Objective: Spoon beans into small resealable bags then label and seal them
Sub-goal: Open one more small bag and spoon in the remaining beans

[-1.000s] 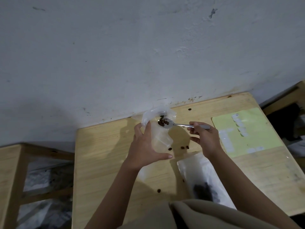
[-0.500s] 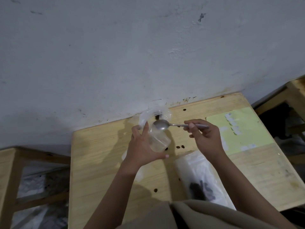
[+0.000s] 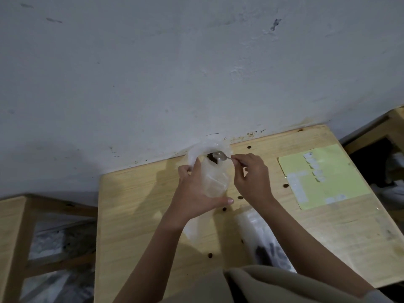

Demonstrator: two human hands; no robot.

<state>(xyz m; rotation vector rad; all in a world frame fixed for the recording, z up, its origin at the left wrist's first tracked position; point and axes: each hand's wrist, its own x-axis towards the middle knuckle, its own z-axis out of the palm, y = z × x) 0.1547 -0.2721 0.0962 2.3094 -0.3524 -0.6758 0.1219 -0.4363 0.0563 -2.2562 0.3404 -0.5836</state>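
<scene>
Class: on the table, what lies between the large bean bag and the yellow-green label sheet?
Head view: bare wood of the table between large bean bag and label sheet.

The setting is a plain indoor room, most likely a modest home or storage room used as an improvised packing station. A light wooden table (image 3: 135,215) stands pushed against a scuffed, stained, white-painted wall (image 3: 175,73). Similar bare wooden furniture stands just beside the table on its left (image 3: 13,226) and at its right far corner (image 3: 393,127). Crumpled plastic sheeting (image 3: 54,248) lies below the left piece. On the table, a green label sheet (image 3: 341,171) lies to the right, with loose beans (image 3: 210,255) scattered about.
</scene>
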